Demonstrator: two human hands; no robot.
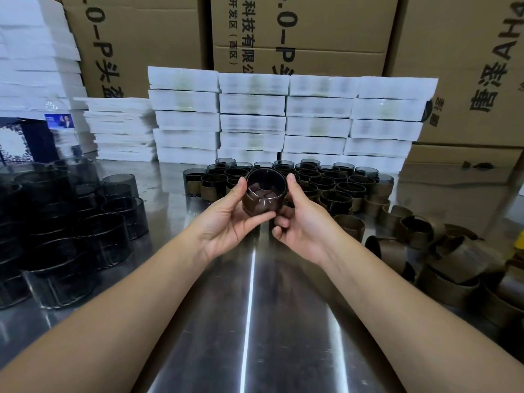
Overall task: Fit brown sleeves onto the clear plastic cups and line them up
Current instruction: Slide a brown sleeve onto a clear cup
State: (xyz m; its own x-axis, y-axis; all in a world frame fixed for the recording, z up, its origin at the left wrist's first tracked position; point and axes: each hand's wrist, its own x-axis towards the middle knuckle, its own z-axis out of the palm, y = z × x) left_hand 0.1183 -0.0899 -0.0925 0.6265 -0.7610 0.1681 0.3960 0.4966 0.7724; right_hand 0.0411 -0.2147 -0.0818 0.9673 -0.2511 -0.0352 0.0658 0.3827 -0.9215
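Observation:
I hold one smoky clear cup (265,182) in the air above the steel table, its mouth tilted toward me. A brown sleeve (255,204) wraps its lower part. My left hand (226,219) grips the cup from the left and below, thumb near the rim. My right hand (303,219) grips it from the right, thumb at the rim, fingers curled under. Behind the cup stand several sleeved cups (329,188) in rows. Bare cups (85,222) are stacked at the left. Loose brown sleeves (442,251) lie piled at the right.
The steel table (255,321) stretches toward me between my forearms. Stacks of white flat packs (283,117) form a wall behind the cups, with cardboard cartons (312,32) beyond. A dark patterned box (19,140) sits at far left.

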